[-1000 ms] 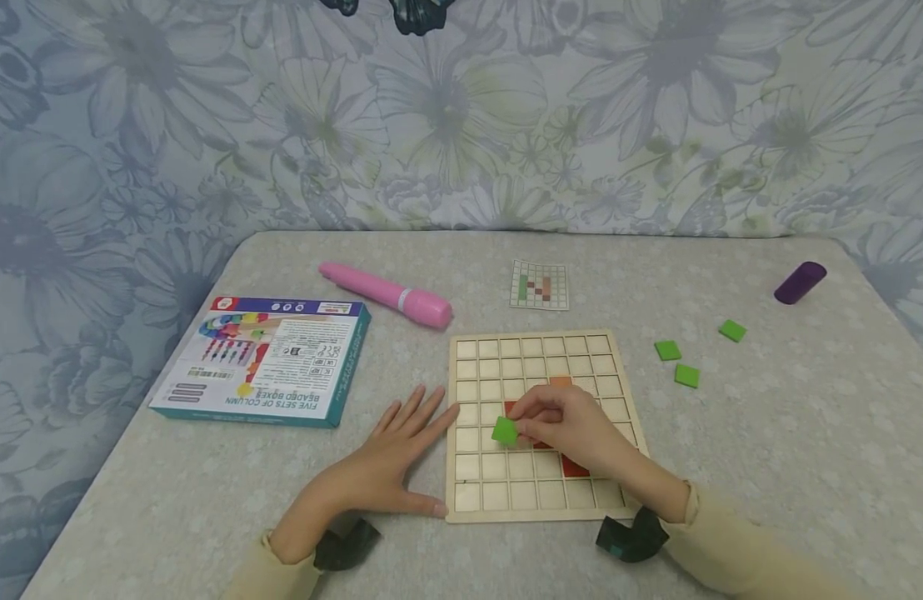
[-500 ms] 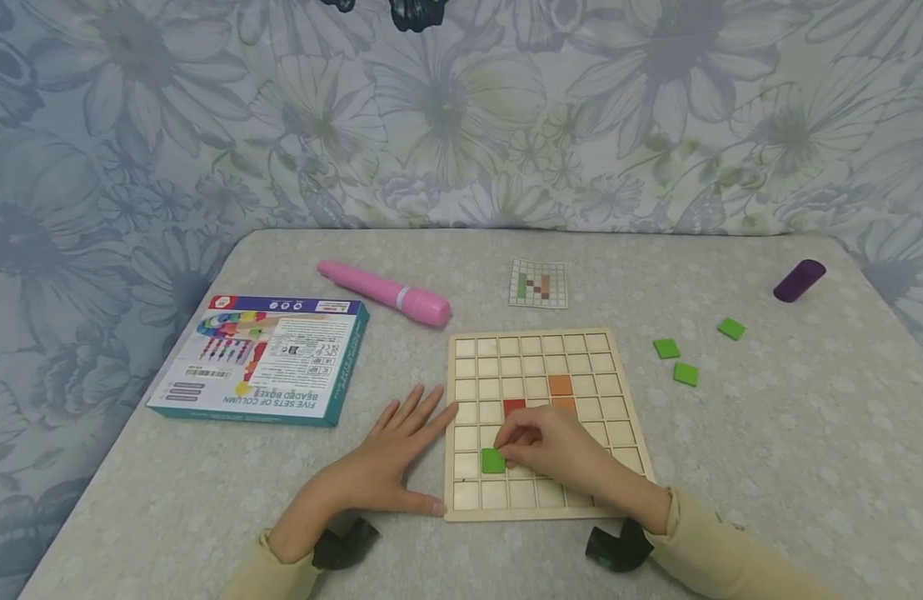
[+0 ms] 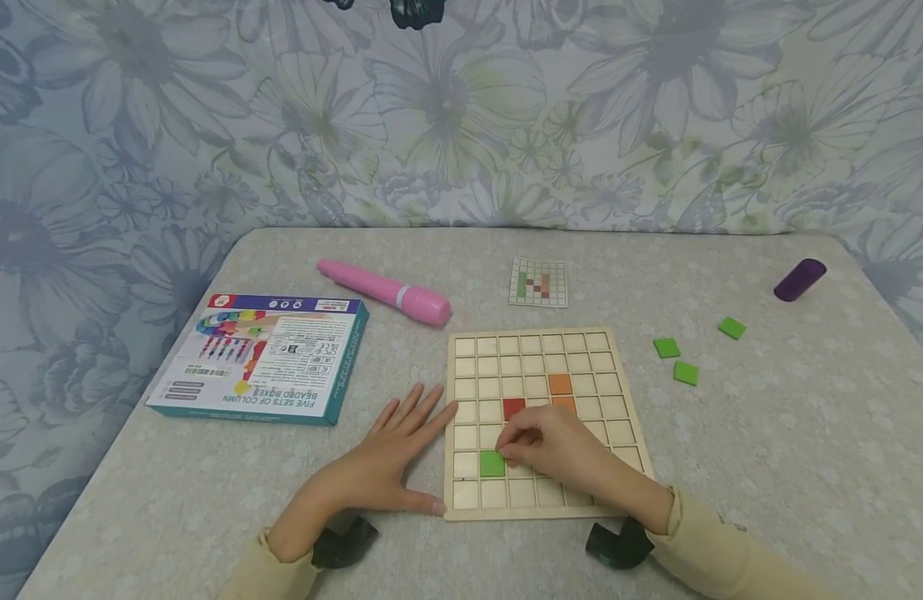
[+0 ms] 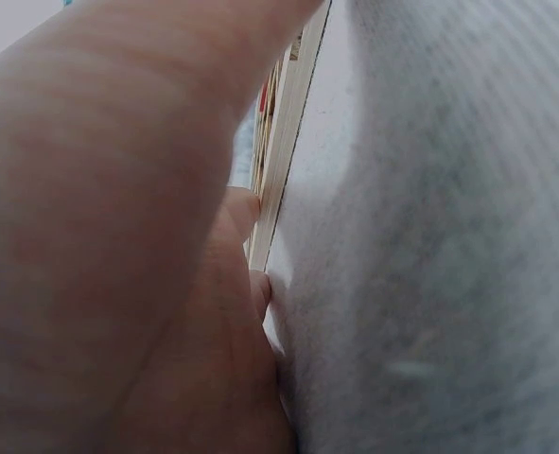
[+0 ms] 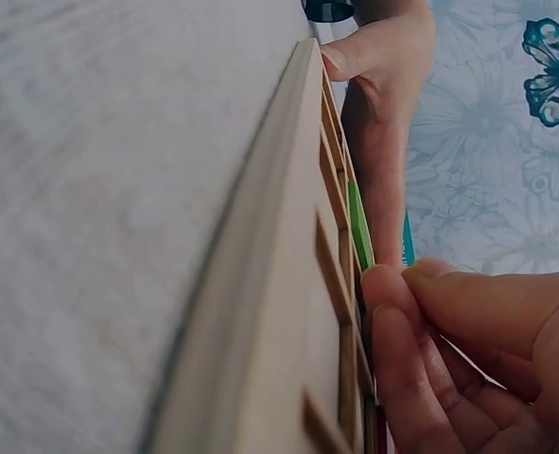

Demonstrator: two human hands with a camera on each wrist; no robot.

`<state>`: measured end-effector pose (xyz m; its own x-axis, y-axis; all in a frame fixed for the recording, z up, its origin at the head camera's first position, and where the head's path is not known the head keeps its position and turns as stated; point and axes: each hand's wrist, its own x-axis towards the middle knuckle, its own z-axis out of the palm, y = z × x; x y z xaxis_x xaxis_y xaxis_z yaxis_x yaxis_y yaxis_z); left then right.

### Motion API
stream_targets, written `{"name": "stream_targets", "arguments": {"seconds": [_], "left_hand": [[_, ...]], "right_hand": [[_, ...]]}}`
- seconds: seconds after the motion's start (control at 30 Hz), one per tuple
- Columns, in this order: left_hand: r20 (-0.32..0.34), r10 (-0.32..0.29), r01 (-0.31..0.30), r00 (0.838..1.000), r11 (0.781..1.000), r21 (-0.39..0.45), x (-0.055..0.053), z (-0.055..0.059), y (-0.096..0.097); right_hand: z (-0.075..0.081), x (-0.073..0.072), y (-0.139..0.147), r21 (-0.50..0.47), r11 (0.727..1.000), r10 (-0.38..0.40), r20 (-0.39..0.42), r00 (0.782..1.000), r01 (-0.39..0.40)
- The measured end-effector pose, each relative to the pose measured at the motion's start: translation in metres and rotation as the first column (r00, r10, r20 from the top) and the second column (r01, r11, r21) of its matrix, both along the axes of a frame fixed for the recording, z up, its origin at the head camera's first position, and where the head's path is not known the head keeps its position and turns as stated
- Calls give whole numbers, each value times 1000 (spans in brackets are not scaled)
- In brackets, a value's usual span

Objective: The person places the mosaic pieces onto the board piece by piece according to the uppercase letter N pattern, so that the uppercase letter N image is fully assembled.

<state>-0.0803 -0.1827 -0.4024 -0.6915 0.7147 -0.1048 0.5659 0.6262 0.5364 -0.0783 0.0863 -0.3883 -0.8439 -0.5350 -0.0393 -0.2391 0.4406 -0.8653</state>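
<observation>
A wooden grid board (image 3: 454,350) lies on the table. My right hand (image 3: 555,446) reaches over it, thumb and fingertips together at the right edge of a green square tile (image 3: 492,464), which sits in a cell in the lower left. In the right wrist view the fingertips (image 5: 383,284) meet the end of that green tile (image 5: 359,225). A red tile (image 3: 514,409) and two orange tiles (image 3: 561,384) show in the grid; my hand hides other cells. My left hand (image 3: 390,458) lies with fingers spread on the table, fingertip and thumb touching the board's left edge.
Three loose green tiles (image 3: 686,373) lie right of the board, near a purple cylinder (image 3: 800,280). A small pattern card (image 3: 538,282) is behind the board. On the left are a pink wand-shaped object (image 3: 386,292) and a flat printed box (image 3: 259,358).
My right hand has carried the green tile left and toward me, down into a lower-left cell, uncovering the red and orange tiles. My left hand has stayed in place.
</observation>
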Motion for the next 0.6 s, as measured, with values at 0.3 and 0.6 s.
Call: {"name": "stream_targets", "arguments": {"seconds": [0.3,0.6], "left_hand": [[11,0,-1,1000,1000,14,1,1,-1],[15,-3,3,1000,1000,8,0,2,0]], "right_hand": [[25,-13,34,9,995,-99,-88,991,101],[32,-32,138,121,916,-350,-222,910,382]]}}
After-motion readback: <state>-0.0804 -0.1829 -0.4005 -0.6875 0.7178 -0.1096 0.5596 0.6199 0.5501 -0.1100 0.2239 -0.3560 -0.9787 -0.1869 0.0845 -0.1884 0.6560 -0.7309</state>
